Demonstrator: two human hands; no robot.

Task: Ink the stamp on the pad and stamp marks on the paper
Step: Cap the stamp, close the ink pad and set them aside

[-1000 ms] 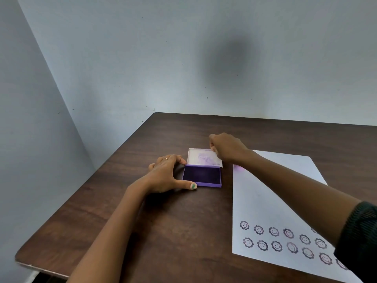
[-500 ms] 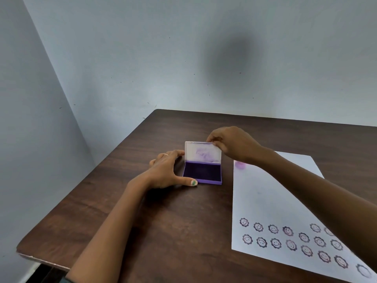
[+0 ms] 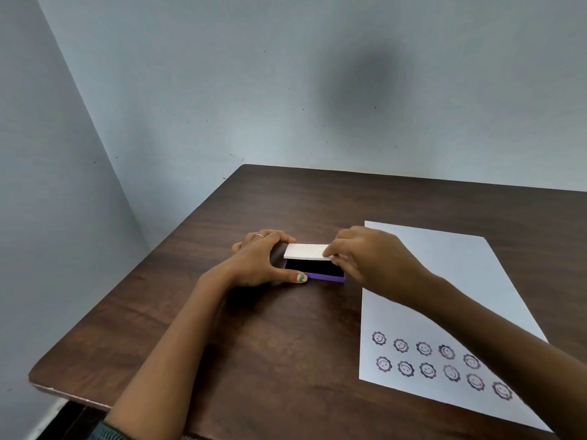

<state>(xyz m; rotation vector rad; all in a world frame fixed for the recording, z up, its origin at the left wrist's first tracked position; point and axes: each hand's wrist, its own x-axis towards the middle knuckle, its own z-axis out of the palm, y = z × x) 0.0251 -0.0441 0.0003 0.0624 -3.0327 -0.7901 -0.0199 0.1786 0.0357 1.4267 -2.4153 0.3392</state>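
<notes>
A small purple ink pad [image 3: 330, 276] sits on the dark wooden table [image 3: 254, 344], its white lid [image 3: 306, 251] tilted low over the dark pad, almost flat. My right hand [image 3: 365, 252] pinches the lid's right front edge. My left hand [image 3: 263, 258] grips the pad's left side, thumb along its front. The white paper [image 3: 444, 281] lies to the right, with two rows of purple smiley-flower stamp marks [image 3: 425, 360] near its front edge. No stamp is visible.
A light blue wall corner stands behind and to the left of the table. The table's left front corner [image 3: 35, 376] is chipped. My right forearm crosses over the paper's middle.
The lid lay flat open, then stood upright, and now tilts down over the pad under my right hand. My left hand has stayed on the pad's left side.
</notes>
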